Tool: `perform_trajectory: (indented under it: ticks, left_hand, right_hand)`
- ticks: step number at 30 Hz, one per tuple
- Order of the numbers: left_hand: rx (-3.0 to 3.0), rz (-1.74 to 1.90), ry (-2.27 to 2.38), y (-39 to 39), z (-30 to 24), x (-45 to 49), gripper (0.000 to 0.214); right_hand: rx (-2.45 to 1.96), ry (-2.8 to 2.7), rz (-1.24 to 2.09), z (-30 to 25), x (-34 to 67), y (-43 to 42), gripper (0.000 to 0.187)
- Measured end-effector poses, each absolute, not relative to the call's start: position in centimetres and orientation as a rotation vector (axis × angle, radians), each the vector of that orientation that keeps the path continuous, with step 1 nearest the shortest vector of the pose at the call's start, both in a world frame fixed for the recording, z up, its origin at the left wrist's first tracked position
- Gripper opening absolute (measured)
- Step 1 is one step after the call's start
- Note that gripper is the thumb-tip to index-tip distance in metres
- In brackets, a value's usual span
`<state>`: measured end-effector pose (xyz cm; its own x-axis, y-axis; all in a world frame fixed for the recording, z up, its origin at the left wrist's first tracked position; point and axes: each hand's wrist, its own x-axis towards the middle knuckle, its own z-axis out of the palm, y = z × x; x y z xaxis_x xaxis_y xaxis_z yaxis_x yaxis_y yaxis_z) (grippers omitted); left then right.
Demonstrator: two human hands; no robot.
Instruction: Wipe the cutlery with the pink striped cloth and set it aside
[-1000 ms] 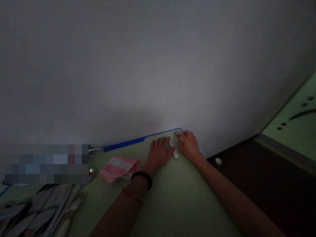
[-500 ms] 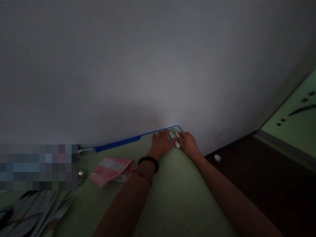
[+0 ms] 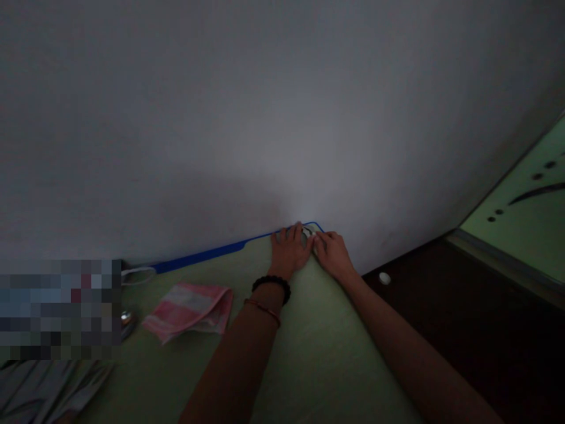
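Observation:
At the far corner of the green tabletop (image 3: 300,330) lies a small white looped thing (image 3: 310,230), perhaps a coiled cable; dim light and my fingers hide much of it. My left hand (image 3: 289,250) rests beside it, palm down with fingers spread, the thumb touching its near side. From the right, my right hand (image 3: 332,253) pinches its near edge between bent fingers and thumb. The two hands almost meet there. A black beaded bracelet (image 3: 271,284) and a thin red band circle my left wrist.
A folded pink-and-white cloth (image 3: 192,309) lies left of my left forearm. Farther left are a white cord (image 3: 139,274), a shiny round metal object (image 3: 126,319) and a blurred area. A wall (image 3: 282,118) rises behind. A small white object (image 3: 384,278) is on the dark floor.
My right fingers have closed in on the white looped thing, and its pale oblong end no longer shows. My hands are closer together. The view has shifted slightly.

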<state>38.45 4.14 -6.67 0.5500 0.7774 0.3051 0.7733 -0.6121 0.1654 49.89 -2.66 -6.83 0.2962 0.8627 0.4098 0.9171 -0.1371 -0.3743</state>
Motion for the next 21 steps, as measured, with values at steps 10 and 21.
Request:
perform_trajectory:
  ticks: [10, 21]
  left_hand:
    - [2.764, 0.612, 1.42, 1.7, -5.8, 36.4, 0.044]
    - [2.809, 0.266, 1.257, -2.0, -0.8, 24.4, 0.028]
  right_hand:
    - [-2.07, -1.516, -0.232, -6.1, 48.7, -4.2, 0.037]
    - [-1.73, -1.753, -0.327, -5.3, 40.6, -7.4, 0.031]
